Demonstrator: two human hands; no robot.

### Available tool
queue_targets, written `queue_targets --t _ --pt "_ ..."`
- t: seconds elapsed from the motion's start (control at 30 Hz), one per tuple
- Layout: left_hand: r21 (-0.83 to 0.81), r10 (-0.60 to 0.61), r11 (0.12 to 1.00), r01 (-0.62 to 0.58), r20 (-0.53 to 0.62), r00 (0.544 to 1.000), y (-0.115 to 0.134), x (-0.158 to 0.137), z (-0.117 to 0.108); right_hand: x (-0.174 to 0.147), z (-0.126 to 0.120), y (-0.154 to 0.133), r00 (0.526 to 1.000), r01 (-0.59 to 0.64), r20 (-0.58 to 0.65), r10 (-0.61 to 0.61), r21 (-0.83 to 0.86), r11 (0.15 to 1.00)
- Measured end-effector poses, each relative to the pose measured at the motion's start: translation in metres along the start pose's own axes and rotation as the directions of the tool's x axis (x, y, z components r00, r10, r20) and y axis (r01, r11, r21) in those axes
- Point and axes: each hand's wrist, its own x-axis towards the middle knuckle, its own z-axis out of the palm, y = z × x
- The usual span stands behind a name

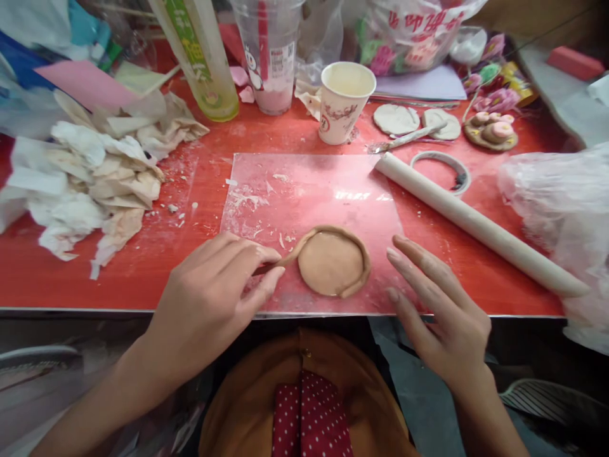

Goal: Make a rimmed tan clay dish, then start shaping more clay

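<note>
A round, flat disc of brown clay (329, 263) lies on a clear plastic sheet (266, 219) near the table's front edge. Along the disc's far and right rim runs a clay coil (365, 249), whose loose end leads off to the left. My left hand (214, 289) pinches that loose end between thumb and fingers, just left of the disc. To the right of the disc, my right hand (438, 304) is held with fingers apart and nothing in it, not touching the clay.
A long pale rolling pin (476, 219) and a tape ring (469, 178) lie at right. Behind stand a paper cup (343, 105), a plastic cup (271, 70) and a tall bottle (202, 63). Crumpled tissues (104, 171) are heaped at left; a plastic bag (566, 216) sits far right.
</note>
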Motion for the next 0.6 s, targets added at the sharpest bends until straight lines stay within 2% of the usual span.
queue_targets --t 0.1,0.3,0.47,0.6 --pt "-0.045 -0.057 0.997 0.055 -0.049 0.997 0.002 -0.002 -0.005 0.017 0.002 0.001 0.998 0.05 0.041 -0.051 0.02 0.999" --pt "-0.069 -0.07 0.995 0.067 -0.041 0.997 0.01 -0.009 -0.007 0.047 0.013 0.005 0.977 0.062 0.205 -0.057 -0.02 0.998" --pt "-0.013 -0.032 0.999 0.031 -0.059 0.998 0.013 -0.014 -0.003 0.056 0.021 0.008 0.965 0.137 0.228 -0.127 -0.028 0.99" --pt "0.023 -0.016 1.0 0.017 -0.056 0.998 0.014 -0.017 0.005 0.058 0.024 0.008 0.961 0.151 0.241 -0.134 -0.052 0.987"
